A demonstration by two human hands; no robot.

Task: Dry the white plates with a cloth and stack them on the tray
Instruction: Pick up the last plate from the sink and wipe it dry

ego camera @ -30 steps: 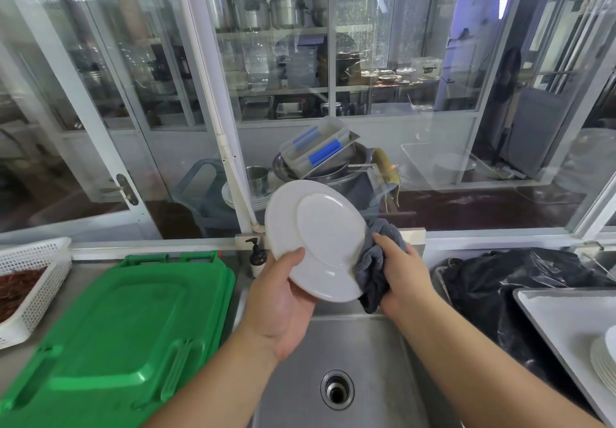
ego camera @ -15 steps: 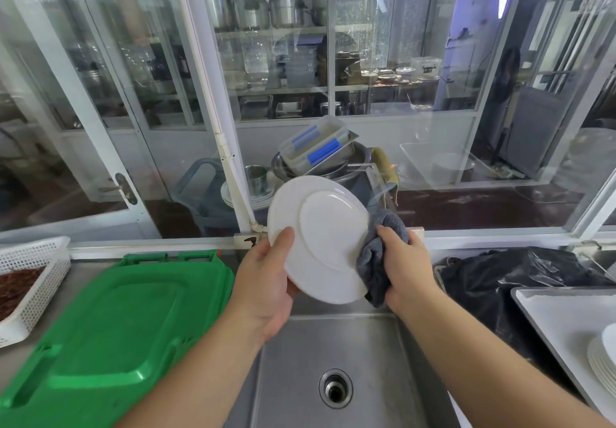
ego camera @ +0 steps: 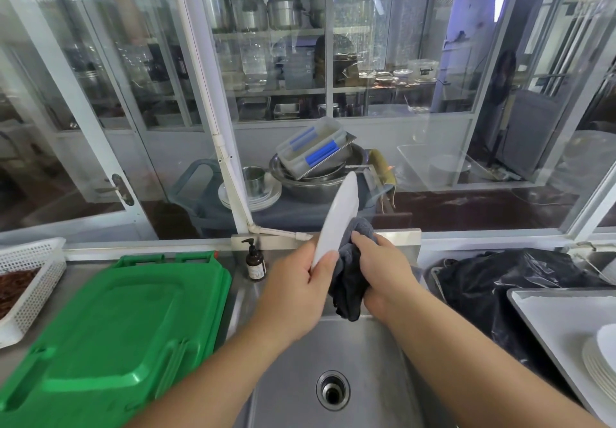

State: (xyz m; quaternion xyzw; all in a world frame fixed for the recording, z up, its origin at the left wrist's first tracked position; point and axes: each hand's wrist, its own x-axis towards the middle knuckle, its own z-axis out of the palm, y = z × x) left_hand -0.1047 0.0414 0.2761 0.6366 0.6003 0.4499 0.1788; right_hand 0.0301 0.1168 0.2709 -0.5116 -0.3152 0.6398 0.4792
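Note:
Above the steel sink point(ego camera: 366, 377) I hold a white plate point(ego camera: 338, 214) almost edge-on to the camera, upright and tilted. My left hand point(ego camera: 296, 287) grips its lower rim, thumb on the near side. My right hand point(ego camera: 380, 271) presses a dark grey cloth point(ego camera: 348, 287) against the plate's right face; the cloth hangs down below the hand. At the right edge a metal tray point(ego camera: 550, 324) carries a stack of white plates point(ego camera: 600, 361), partly cut off by the frame.
A green plastic lid or crate point(ego camera: 113, 331) lies left of the sink. A white basket point(ego camera: 30, 281) sits at far left. A small pump bottle point(ego camera: 255, 260) stands behind the sink. A black plastic bag point(ego camera: 500, 281) lies between sink and tray. Glass panels ahead.
The plate has turned from facing the camera to nearly edge-on. My left hand shifted its grip along the rim, and my right hand with the cloth moved down onto the plate's far face.

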